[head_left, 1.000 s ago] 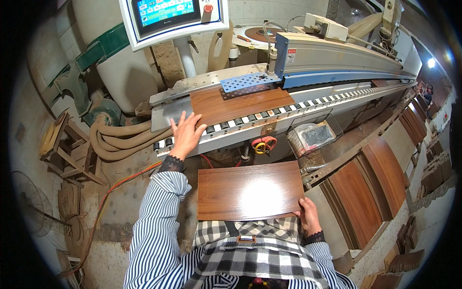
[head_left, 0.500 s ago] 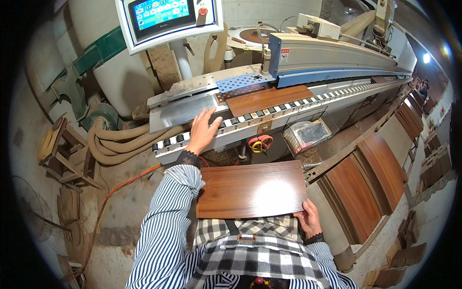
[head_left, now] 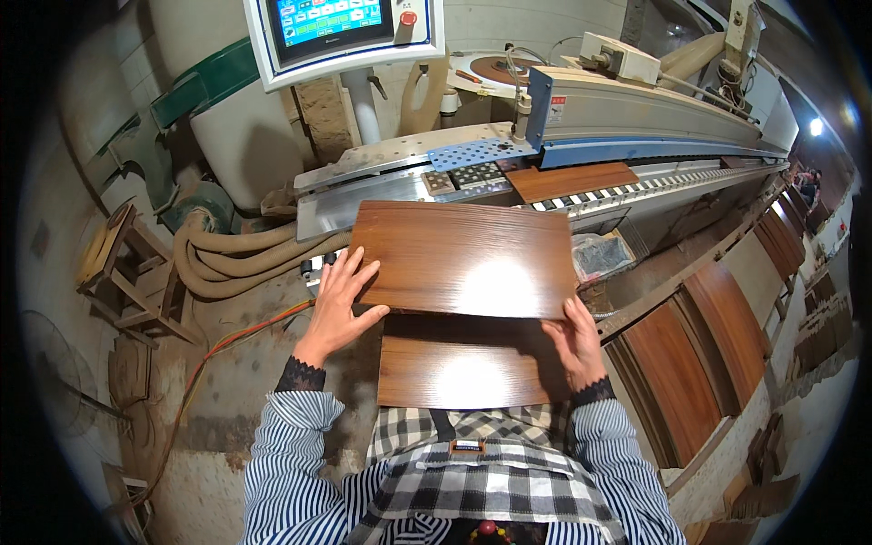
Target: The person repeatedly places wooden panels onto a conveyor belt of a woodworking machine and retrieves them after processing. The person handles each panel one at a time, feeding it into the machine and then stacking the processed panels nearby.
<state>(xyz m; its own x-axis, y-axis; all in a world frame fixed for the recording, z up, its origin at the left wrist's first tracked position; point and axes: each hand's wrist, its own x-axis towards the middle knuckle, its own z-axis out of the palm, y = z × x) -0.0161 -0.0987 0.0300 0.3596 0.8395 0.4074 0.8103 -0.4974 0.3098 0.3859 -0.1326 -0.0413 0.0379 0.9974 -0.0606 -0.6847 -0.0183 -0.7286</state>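
A brown wood-grain board (head_left: 454, 241) is lifted in front of me, over a second wood-grain board (head_left: 445, 372) lying close to my apron. My right hand (head_left: 579, 341) grips the lifted board at its lower right corner, thumb on top. At its left edge is my left hand (head_left: 336, 309), fingers spread and touching the edge, thumb stretched along the lower corner. Another brown board (head_left: 581, 182) lies on the roller track of the long machine (head_left: 663, 113), partly under its blue guard. The lifted board hides the near part of the track.
A control screen (head_left: 331, 23) with a red button stands at the far left of the machine. Ribbed hoses (head_left: 236, 263) and a wooden stool (head_left: 136, 272) are on the left. Stacked boards (head_left: 668, 377) lie to the right; a wire basket (head_left: 604, 254) hangs under the track.
My right hand has raised a board, uncovering another beneath. My left hand has come back from the track to the raised board's left edge. The board on the track has slid right.
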